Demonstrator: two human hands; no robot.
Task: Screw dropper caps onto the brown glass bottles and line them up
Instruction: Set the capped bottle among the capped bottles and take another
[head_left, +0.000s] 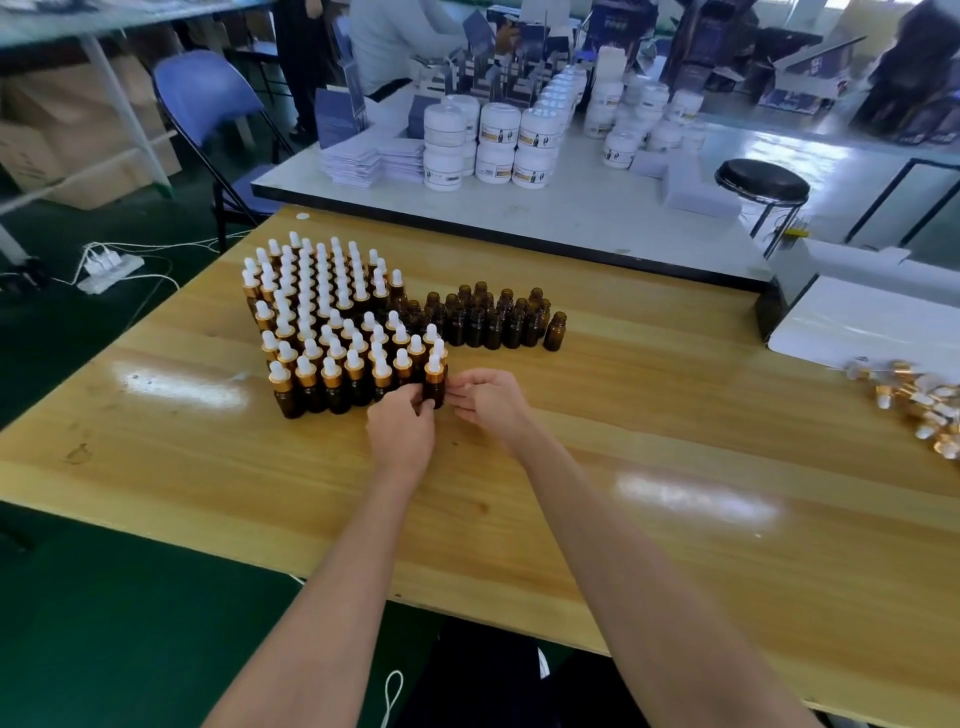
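A capped brown bottle (434, 382) with a gold collar and white dropper bulb stands at the right end of the front row of capped bottles (332, 332). My left hand (402, 428) holds its lower body from the left, fingers curled around it. On the bottle's right, my right hand (488, 400) has loosely bent fingers whose tips are at the glass; whether they touch it is unclear. Several uncapped brown bottles (493, 317) stand in a cluster behind and to the right. Loose dropper caps (919, 400) lie in a pile at the table's right edge.
The wooden table (649, 467) holds everything. A white box (862, 317) sits at the back right. Behind is a white table with stacked white jars (498, 145) and a black stool (761, 182). A blue chair (208, 104) stands at the back left.
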